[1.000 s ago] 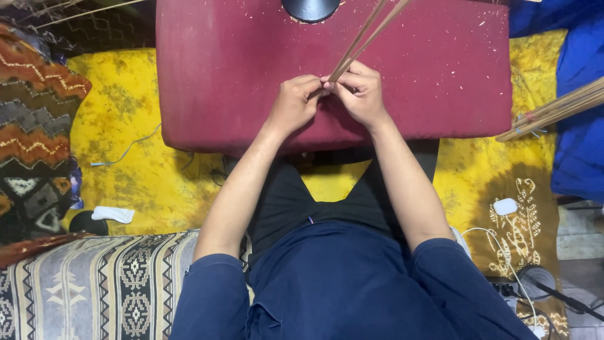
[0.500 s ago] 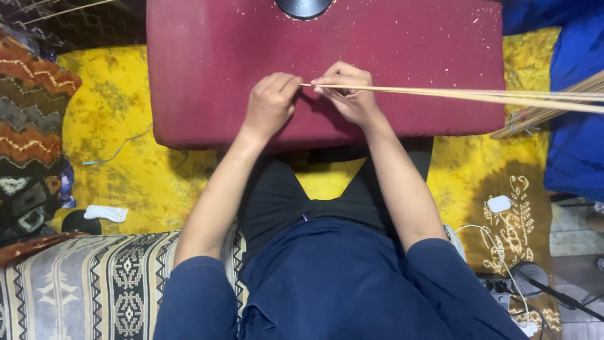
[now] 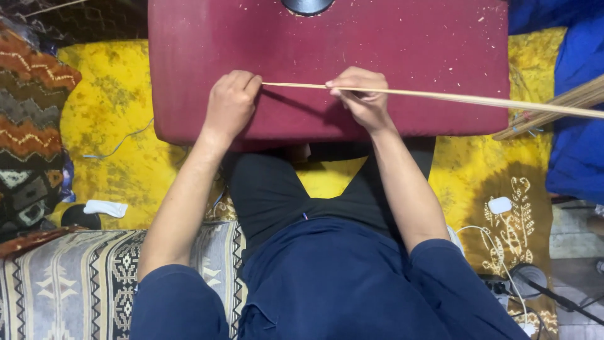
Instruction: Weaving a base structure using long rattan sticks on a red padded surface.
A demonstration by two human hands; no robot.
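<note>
Nearest the camera are the person's dark blue shirt and sleeves, then black trousers, with the forearms reaching forward over the lap. To the left lies a patterned grey woven cushion (image 3: 63,283), and under everything a yellow printed cloth (image 3: 107,107) spreads across the floor.

Beyond the knees stands a dark red padded counter (image 3: 409,44), dotted with pale specks. Both hands rest at its near part. The left hand (image 3: 229,104) is curled into a fist, its grip closed on the end of a thin pale stick (image 3: 440,96); the fingertips fold under, so exactly how they pinch it is hidden. The right hand (image 3: 360,94) sits near the stick's middle stretch, fingers bent over it and thumb beneath, grip pressed together on the stick. The stick lies almost level just above the counter top, running from the left fist through the right hand and on past the counter's right edge until the frame cuts it off; whether it is one strip or several laid together is hard to tell.

Farther right, a bundle of similar sticks (image 3: 553,107) slants over a blue cloth (image 3: 579,145), also cut off. At the counter's far edge a dark round object (image 3: 307,5) is only partly seen.
</note>
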